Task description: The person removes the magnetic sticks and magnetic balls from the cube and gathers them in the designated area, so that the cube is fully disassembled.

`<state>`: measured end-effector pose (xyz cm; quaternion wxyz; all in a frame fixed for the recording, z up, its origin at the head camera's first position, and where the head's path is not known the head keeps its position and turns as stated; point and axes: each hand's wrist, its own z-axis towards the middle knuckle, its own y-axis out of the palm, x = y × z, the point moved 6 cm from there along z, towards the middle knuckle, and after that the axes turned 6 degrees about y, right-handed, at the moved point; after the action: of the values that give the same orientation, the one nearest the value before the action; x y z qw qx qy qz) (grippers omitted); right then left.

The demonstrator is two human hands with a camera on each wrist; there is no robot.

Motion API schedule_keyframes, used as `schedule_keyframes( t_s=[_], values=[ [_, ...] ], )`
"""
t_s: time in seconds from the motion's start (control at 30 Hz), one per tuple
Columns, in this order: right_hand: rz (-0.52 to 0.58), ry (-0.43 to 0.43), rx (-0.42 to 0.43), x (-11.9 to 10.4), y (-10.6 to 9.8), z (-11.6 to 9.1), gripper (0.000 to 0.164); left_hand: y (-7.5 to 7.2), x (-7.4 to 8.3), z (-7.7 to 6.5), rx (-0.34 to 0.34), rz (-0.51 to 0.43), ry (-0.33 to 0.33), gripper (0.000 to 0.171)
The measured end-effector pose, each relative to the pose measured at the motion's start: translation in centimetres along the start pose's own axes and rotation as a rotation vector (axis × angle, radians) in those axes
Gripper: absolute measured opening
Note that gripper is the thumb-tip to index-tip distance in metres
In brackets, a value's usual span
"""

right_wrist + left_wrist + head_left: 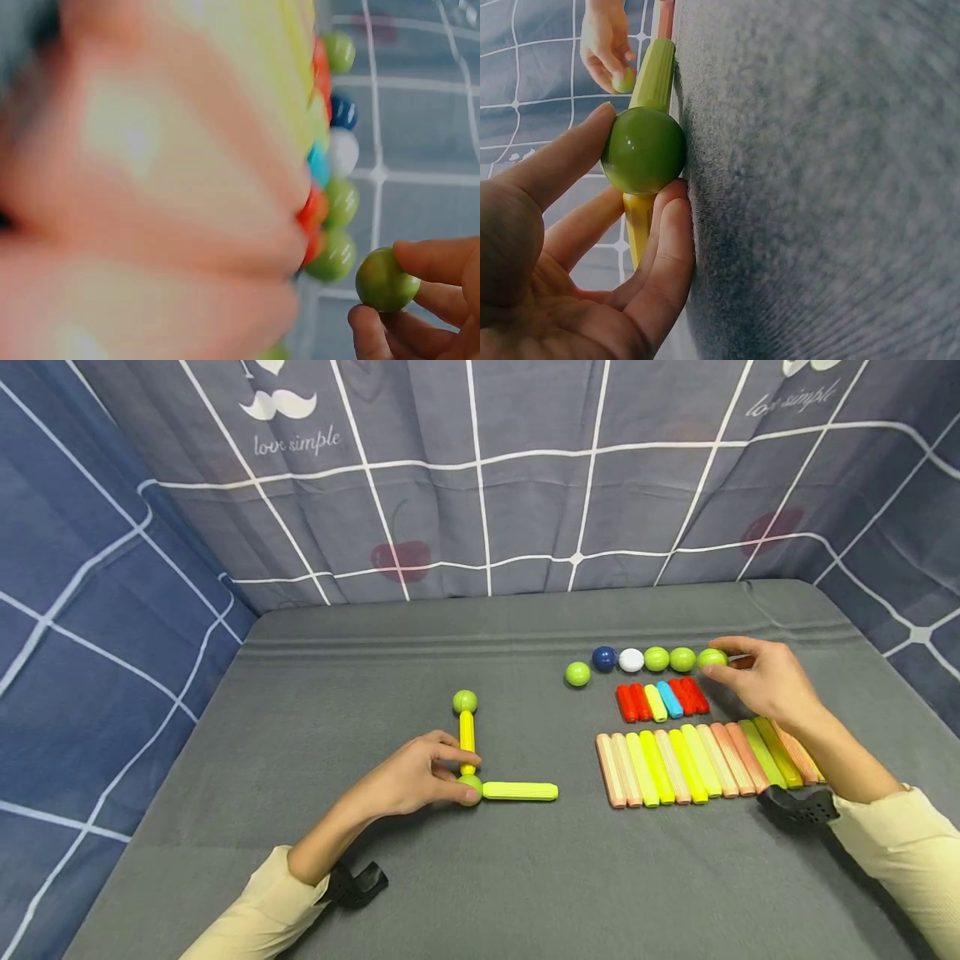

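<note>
My left hand (408, 777) pinches a green ball (643, 150) between thumb and fingers. That ball forms the corner of an L shape. A yellow stick (467, 728) runs from it away from me to another green ball (465, 702), and a lime-yellow stick (521, 791) points right along the table. At the right end of a row of balls, my right hand (772, 681) holds a green ball (384, 281) between thumb and fingertips. In the right wrist view it stands slightly apart from the other balls.
Left of that held ball lie green balls (656, 659), a white ball (631, 660), a dark blue ball (604, 658) and another green ball (577, 674). Nearer are short red sticks (627, 703) with yellow and blue ones, then long yellow and wooden-toned sticks (660, 766). Checked curtains (525, 510) hang behind.
</note>
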<state>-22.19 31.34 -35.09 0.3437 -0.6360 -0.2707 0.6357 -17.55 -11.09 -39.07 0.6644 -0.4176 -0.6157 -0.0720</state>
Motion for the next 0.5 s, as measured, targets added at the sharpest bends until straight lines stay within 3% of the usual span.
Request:
schedule_keyframes(
  t_s=[0.17,0.5],
  values=[
    [-0.009,0.058,-0.060,1.7,0.2,2.1,0.046,0.1,0.1,0.1,0.004,-0.008,0.002,0.046],
    [0.026,0.149,-0.205,2.3,1.3,4.1,0.047,0.1,0.1,0.0,0.007,-0.033,0.002,0.046]
  ],
)
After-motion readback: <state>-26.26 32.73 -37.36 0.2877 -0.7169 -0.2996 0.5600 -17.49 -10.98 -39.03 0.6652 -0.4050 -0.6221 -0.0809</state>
